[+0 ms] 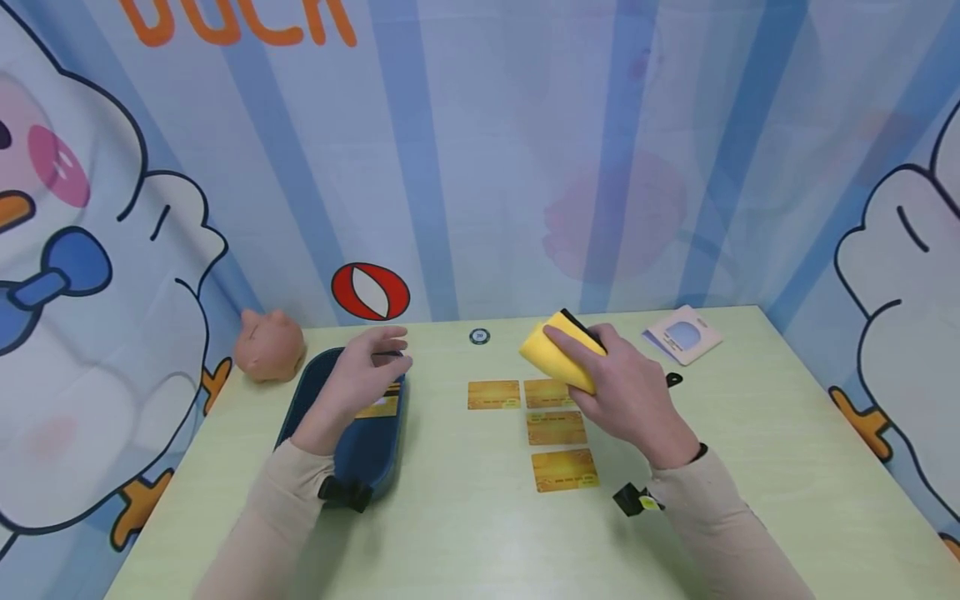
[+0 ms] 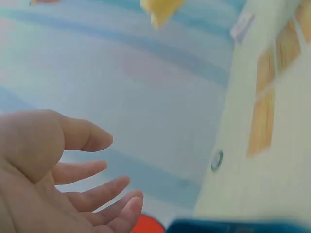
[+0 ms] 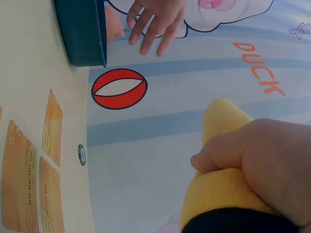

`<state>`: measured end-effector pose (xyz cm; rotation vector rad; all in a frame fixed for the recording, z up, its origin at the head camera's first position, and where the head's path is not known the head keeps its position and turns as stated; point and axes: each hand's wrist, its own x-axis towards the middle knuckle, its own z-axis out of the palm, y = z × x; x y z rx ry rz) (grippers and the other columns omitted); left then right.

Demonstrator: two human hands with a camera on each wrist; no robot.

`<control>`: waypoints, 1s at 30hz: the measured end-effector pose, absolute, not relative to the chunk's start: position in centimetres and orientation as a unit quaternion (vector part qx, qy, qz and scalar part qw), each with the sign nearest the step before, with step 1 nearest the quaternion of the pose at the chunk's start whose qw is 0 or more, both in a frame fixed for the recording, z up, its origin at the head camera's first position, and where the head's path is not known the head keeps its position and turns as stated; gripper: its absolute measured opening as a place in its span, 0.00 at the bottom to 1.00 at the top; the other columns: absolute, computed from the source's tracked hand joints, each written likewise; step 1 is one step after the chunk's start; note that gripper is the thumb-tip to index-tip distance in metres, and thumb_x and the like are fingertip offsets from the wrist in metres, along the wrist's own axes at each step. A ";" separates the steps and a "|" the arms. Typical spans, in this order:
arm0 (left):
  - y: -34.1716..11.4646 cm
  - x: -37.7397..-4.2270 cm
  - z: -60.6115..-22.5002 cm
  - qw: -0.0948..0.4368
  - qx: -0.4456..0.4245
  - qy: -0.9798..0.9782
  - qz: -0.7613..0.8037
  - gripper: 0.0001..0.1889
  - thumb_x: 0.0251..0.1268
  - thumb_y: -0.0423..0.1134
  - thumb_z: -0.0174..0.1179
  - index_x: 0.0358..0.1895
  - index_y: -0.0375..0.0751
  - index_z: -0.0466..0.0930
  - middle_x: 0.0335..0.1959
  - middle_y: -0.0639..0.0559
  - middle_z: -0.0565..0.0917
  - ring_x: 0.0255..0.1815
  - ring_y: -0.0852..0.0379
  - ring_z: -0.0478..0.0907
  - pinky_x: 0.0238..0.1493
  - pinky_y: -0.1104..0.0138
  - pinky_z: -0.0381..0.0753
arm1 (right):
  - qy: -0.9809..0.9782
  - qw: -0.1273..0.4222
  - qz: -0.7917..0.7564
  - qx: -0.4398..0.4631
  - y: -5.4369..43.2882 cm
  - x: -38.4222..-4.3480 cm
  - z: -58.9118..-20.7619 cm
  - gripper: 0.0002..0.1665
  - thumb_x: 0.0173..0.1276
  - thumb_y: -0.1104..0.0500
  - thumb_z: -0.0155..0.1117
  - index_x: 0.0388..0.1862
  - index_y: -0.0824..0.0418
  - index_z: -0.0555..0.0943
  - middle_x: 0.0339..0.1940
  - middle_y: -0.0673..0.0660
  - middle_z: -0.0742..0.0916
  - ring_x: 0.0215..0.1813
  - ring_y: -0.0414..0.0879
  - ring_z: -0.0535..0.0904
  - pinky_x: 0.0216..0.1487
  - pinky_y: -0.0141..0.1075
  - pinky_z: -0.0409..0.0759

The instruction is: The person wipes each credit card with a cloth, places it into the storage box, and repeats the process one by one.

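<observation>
My right hand [image 1: 630, 387] grips a yellow fuzzy object [image 1: 558, 358] with a black band, raised above the table; its exact kind does not show. In the right wrist view, the thumb presses into the yellow plush [image 3: 221, 189]. My left hand [image 1: 363, 375] hangs over the dark blue tray [image 1: 401, 433], holding nothing, its fingers [image 2: 97, 196] loosely bent and apart. Inside the tray lies a gold card [image 1: 378, 407], partly covered by that hand. Several more gold cards [image 1: 564, 471] lie on the table below and left of the right hand.
A pink piggy bank [image 1: 270, 346] stands behind the tray at the left. Toward the back edge lies a round chip [image 1: 479, 336]. A pale pink booklet [image 1: 684, 335] sits at the back right, and a small black loop [image 1: 674, 379] shows beside the right hand.
</observation>
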<state>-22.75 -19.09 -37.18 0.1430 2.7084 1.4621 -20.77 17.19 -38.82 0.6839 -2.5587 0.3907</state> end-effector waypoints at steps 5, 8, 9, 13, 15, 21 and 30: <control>-16.0 -21.6 -36.8 0.029 0.092 0.891 0.444 0.28 0.77 0.40 0.61 0.77 0.40 0.69 0.70 0.38 0.78 0.67 0.38 0.78 0.63 0.47 0.83 | -0.929 0.232 0.146 0.250 17.2 -20.7 -38.7 0.44 0.65 0.59 0.72 0.79 0.39 0.72 0.58 0.66 0.81 0.37 0.54 0.82 0.23 0.45 0.80; -14.3 -21.0 -37.0 0.038 0.116 0.898 0.423 0.28 0.76 0.40 0.62 0.76 0.41 0.70 0.69 0.38 0.79 0.68 0.38 0.78 0.64 0.46 0.82 | -0.927 0.234 0.147 0.251 17.2 -20.7 -38.7 0.44 0.65 0.59 0.72 0.79 0.39 0.72 0.57 0.66 0.81 0.37 0.54 0.81 0.23 0.46 0.80; -13.8 -20.9 -37.2 0.039 0.123 0.899 0.418 0.28 0.76 0.40 0.63 0.76 0.41 0.71 0.69 0.39 0.79 0.68 0.38 0.78 0.64 0.46 0.82 | -0.927 0.235 0.148 0.252 17.2 -20.7 -38.7 0.44 0.65 0.59 0.72 0.79 0.39 0.72 0.57 0.66 0.81 0.37 0.54 0.81 0.23 0.46 0.80; -11.9 -20.7 -38.0 0.040 0.130 0.899 0.417 0.28 0.75 0.39 0.64 0.75 0.42 0.72 0.69 0.40 0.80 0.67 0.38 0.78 0.61 0.49 0.85 | -0.927 0.237 0.148 0.252 17.2 -20.7 -38.7 0.44 0.64 0.59 0.73 0.79 0.39 0.72 0.57 0.66 0.81 0.36 0.54 0.81 0.23 0.45 0.80; -11.1 -20.8 -38.6 0.037 0.126 0.899 0.418 0.28 0.74 0.39 0.65 0.74 0.42 0.73 0.69 0.41 0.80 0.67 0.38 0.78 0.60 0.50 0.85 | -0.928 0.235 0.147 0.250 17.2 -20.7 -38.6 0.44 0.64 0.59 0.73 0.79 0.39 0.72 0.57 0.66 0.81 0.36 0.54 0.81 0.23 0.46 0.80; -9.4 -21.9 -40.8 0.026 0.112 0.903 0.414 0.28 0.73 0.38 0.66 0.73 0.40 0.74 0.68 0.40 0.80 0.67 0.37 0.77 0.62 0.48 0.83 | -0.930 0.230 0.147 0.246 17.2 -20.7 -38.4 0.44 0.64 0.58 0.74 0.79 0.39 0.72 0.58 0.66 0.81 0.37 0.54 0.81 0.25 0.47 0.82; -8.5 -23.8 -44.1 0.007 0.084 0.913 0.400 0.30 0.67 0.33 0.70 0.71 0.35 0.74 0.68 0.36 0.80 0.70 0.35 0.74 0.68 0.44 0.77 | -0.931 0.228 0.141 0.247 17.2 -20.6 -38.5 0.45 0.64 0.58 0.75 0.79 0.39 0.71 0.58 0.66 0.81 0.36 0.54 0.81 0.24 0.46 0.82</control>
